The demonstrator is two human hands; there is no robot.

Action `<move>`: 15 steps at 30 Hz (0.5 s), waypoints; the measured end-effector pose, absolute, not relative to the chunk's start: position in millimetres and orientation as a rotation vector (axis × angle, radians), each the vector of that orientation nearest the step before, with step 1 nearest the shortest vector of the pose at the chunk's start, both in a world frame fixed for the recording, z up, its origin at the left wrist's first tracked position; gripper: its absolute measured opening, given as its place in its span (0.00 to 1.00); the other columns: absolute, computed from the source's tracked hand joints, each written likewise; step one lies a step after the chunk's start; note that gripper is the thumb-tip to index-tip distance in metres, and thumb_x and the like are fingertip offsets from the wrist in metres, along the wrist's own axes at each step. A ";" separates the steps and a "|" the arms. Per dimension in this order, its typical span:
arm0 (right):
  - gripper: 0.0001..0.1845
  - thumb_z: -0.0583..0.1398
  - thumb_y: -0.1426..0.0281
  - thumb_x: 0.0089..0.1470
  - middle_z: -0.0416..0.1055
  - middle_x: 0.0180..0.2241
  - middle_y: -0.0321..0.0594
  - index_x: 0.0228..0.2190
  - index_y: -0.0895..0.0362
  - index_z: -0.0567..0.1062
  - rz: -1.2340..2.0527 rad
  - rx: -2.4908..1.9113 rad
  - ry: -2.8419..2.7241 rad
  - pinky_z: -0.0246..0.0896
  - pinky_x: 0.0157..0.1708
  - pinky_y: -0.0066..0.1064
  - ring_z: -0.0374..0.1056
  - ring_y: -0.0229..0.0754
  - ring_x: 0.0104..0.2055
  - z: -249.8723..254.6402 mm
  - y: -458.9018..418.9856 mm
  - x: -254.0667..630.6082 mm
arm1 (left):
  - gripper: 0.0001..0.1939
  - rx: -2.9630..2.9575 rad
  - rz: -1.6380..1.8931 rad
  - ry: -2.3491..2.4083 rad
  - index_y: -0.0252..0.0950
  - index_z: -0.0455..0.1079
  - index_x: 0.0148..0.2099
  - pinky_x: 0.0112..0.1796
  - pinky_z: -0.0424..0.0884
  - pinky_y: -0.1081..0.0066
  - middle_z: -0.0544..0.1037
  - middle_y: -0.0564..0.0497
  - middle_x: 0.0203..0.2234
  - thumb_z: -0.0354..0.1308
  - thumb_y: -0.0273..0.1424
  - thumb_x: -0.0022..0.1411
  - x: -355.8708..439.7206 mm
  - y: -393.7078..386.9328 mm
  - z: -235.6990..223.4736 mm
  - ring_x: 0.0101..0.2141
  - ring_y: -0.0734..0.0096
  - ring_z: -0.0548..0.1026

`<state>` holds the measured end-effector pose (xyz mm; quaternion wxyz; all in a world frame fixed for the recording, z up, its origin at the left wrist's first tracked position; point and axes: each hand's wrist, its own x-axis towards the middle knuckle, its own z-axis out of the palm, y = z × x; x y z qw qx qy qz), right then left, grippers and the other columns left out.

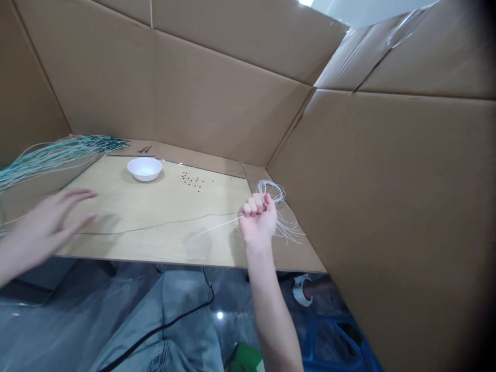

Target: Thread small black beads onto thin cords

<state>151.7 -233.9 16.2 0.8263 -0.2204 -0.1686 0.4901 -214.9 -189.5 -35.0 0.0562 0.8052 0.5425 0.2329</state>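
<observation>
My left hand (50, 227), slightly blurred, hovers over the left side of the board with fingers and thumb apart and nothing between them. Towards the right edge, my right hand (259, 216) is closed, palm up, with a thin white string (219, 226) coming out of its left side. A thin green string (166, 222) runs from this hand leftwards across the board. Just behind the right hand lies a coil of white string (273, 190), and loose white ends (289, 230) fan out beside it.
A white bowl (144, 169) stands at the back of the pale board (135, 201). Several small dark beads (191, 181) lie right of it. Green and white strings (65, 155) spread at far left, near small dark metal pieces (145, 149). Cardboard walls (232, 93) enclose the table.
</observation>
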 end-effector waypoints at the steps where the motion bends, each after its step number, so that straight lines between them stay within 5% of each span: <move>1: 0.20 0.43 0.71 0.64 0.40 0.14 0.24 0.19 0.55 0.52 1.070 -0.473 -0.386 0.37 0.12 0.21 0.36 0.29 0.14 17.7 -237.7 136.7 | 0.28 2.413 0.709 1.476 0.35 0.54 0.61 0.58 0.53 0.59 0.61 0.45 0.58 0.44 0.45 0.64 -182.8 -202.3 -23.7 0.57 0.57 0.60; 4: 0.18 0.43 0.69 0.63 0.39 0.15 0.24 0.20 0.55 0.52 1.133 -0.492 -0.473 0.36 0.13 0.22 0.33 0.31 0.15 19.3 -248.6 101.3 | 0.30 2.367 0.629 0.984 0.42 0.48 0.63 0.57 0.55 0.62 0.59 0.46 0.60 0.49 0.43 0.62 -99.5 -231.5 0.6 0.58 0.60 0.59; 7: 0.18 0.44 0.67 0.63 0.38 0.15 0.24 0.21 0.54 0.51 1.097 -0.500 -0.559 0.35 0.14 0.22 0.31 0.32 0.16 17.7 -258.1 91.4 | 0.21 2.251 0.433 0.641 0.37 0.64 0.54 0.42 0.67 0.68 0.75 0.47 0.40 0.50 0.41 0.62 -55.3 -236.4 3.1 0.39 0.64 0.72; 9: 0.19 0.45 0.64 0.63 0.38 0.15 0.25 0.21 0.54 0.51 1.022 -0.507 -0.616 0.35 0.14 0.22 0.29 0.32 0.17 15.6 -263.9 98.3 | 0.18 2.129 0.329 0.539 0.35 0.70 0.45 0.32 0.66 0.73 0.74 0.50 0.29 0.48 0.41 0.63 -49.8 -229.0 -4.1 0.29 0.69 0.70; 15: 0.21 0.50 0.58 0.61 0.41 0.15 0.24 0.21 0.54 0.52 0.786 -0.565 -0.753 0.34 0.15 0.21 0.31 0.31 0.16 6.4 -278.7 129.0 | 0.18 2.063 0.264 0.695 0.34 0.72 0.32 0.29 0.61 0.79 0.71 0.53 0.25 0.48 0.41 0.63 -96.4 -199.0 -26.4 0.27 0.74 0.66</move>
